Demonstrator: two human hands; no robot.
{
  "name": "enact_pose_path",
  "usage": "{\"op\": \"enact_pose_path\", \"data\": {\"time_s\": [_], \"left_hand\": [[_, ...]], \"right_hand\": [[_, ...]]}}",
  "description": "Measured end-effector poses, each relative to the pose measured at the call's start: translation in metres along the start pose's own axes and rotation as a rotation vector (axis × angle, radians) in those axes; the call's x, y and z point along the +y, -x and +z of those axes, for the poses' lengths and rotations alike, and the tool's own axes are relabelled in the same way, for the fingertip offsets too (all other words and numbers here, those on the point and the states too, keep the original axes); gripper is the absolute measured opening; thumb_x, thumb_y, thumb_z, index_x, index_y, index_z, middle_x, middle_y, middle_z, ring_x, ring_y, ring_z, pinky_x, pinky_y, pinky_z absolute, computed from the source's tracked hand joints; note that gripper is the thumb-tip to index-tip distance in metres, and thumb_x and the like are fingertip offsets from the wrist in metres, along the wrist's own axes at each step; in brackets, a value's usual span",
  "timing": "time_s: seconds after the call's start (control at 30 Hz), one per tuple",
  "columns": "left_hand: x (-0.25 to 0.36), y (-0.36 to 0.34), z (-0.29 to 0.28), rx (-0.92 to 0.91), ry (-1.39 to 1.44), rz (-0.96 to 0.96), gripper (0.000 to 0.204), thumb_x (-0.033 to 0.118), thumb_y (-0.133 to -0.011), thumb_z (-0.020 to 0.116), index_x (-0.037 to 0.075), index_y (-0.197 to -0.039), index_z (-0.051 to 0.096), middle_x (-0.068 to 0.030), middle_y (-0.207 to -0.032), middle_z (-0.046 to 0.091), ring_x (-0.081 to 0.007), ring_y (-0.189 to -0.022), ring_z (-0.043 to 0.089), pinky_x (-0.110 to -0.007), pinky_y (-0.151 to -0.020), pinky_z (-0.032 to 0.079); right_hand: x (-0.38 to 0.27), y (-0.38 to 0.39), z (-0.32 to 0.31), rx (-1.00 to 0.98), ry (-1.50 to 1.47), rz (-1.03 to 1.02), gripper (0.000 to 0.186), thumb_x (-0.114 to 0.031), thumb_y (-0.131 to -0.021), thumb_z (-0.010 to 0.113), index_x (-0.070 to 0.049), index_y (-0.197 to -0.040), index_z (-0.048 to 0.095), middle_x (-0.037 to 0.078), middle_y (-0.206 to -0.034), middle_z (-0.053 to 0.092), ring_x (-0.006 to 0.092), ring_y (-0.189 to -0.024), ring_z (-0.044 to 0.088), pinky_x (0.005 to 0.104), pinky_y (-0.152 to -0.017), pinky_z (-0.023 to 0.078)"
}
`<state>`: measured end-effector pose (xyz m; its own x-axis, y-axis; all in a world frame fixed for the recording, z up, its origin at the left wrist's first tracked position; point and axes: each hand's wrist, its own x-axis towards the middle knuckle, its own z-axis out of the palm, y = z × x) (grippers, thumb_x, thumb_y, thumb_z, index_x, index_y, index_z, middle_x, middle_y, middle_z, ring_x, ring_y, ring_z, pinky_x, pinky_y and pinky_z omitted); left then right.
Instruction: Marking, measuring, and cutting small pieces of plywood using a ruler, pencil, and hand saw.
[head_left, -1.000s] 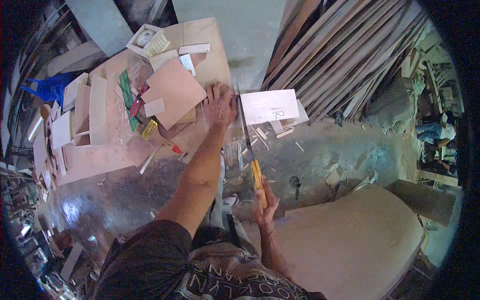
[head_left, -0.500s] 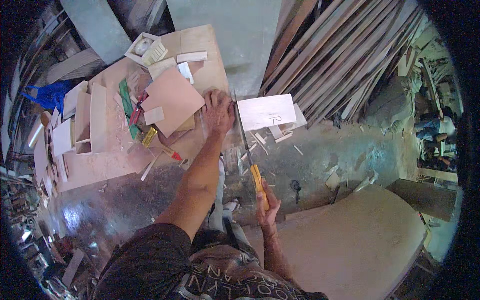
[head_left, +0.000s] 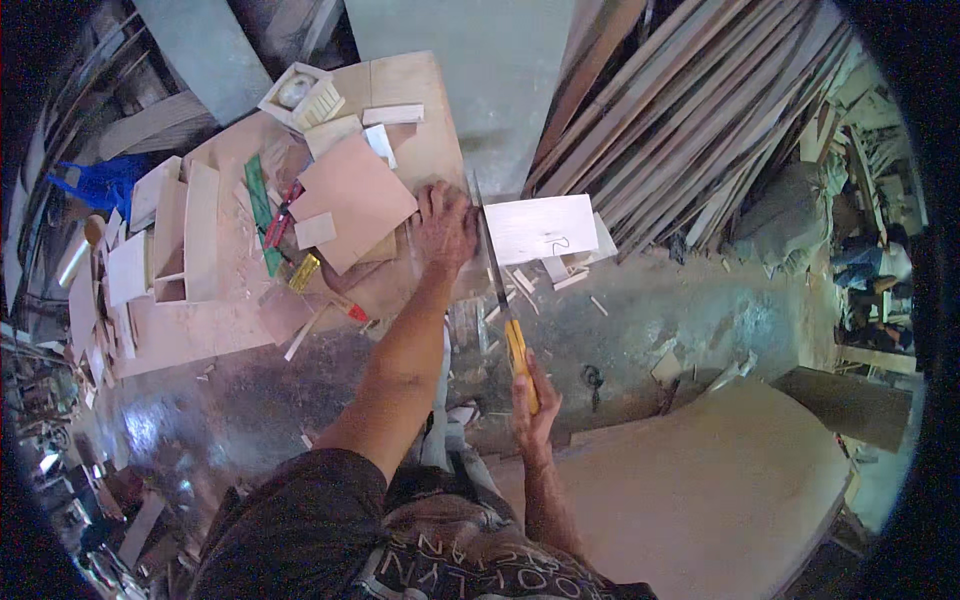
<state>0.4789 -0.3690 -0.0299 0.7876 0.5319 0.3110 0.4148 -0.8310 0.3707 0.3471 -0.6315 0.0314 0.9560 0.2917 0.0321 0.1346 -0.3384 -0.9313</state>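
Right hand (head_left: 537, 400) clamped on the long yellow-handled saw (head_left: 514, 340), blade pointing far, left of the white rectangular board (head_left: 535, 225)! Left hand (head_left: 447, 225) palm-down, right edge of the pale wooden tabletop (head_left: 425, 85); grip, can't tell.

The saw (head_left: 514, 338) runs between the worktable (head_left: 437, 140) at left and a panel (head_left: 535, 228), perhaps over scraps (head_left: 523, 281), at right.

One head-worn fisheye, fairly near, looks steeply down — past the shirt (head_left: 470, 545) — across the surface (head_left: 436, 140) and the floor (head_left: 250, 400).
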Motion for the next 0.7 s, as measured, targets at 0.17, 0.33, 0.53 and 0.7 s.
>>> {"op": "enact_pose_path", "data": {"time_s": [0.17,0.33,0.53,0.7], "left_hand": [[-0.006,0.0,-0.002,-0.045,-0.022,-0.016,0.031,0.03,-0.083,0.063,0.015,-0.11,0.06,-0.0104,-0.133,0.043,-0.0364,-0.13,0.034,-0.052,-0.098,0.035],[-0.007,0.003,0.004,-0.001,-0.006,-0.015,0.033,0.032,-0.084,0.061,0.015,-0.113,0.059,-0.0105,-0.135,0.042,-0.0357,-0.131,0.034,-0.051,-0.099,0.035],[0.001,0.004,-0.002,-0.034,0.015,-0.026,0.03,0.031,-0.084,0.061,0.016,-0.111,0.06,-0.0098,-0.133,0.043,-0.0353,-0.13,0.035,-0.05,-0.1,0.033],[-0.007,-0.001,0.003,-0.013,0.003,-0.012,0.028,0.03,-0.085,0.06,0.017,-0.11,0.061,-0.0097,-0.133,0.043,-0.0365,-0.128,0.036,-0.051,-0.098,0.034]], "right_hand": [[-0.026,-0.029,0.009,-0.088,-0.06,0.207,0.045,-0.025,-0.096,0.056,0.009,-0.125,0.055,0.023,-0.122,0.061,0.0249,-0.109,0.06,0.0339,-0.094,0.045],[-0.02,-0.013,0.008,-0.05,-0.024,0.134,0.044,-0.025,-0.096,0.055,0.01,-0.124,0.056,0.023,-0.119,0.062,0.0246,-0.107,0.061,0.0339,-0.093,0.046],[-0.046,-0.048,0.009,-0.077,-0.05,0.288,0.043,-0.024,-0.096,0.055,0.009,-0.124,0.056,0.021,-0.115,0.064,0.0225,-0.104,0.061,0.0336,-0.091,0.047],[-0.024,-0.02,0.005,-0.059,0.045,0.09,0.04,-0.021,-0.097,0.055,0.007,-0.125,0.057,0.019,-0.113,0.066,0.0203,-0.101,0.061,0.0323,-0.089,0.047]]}}
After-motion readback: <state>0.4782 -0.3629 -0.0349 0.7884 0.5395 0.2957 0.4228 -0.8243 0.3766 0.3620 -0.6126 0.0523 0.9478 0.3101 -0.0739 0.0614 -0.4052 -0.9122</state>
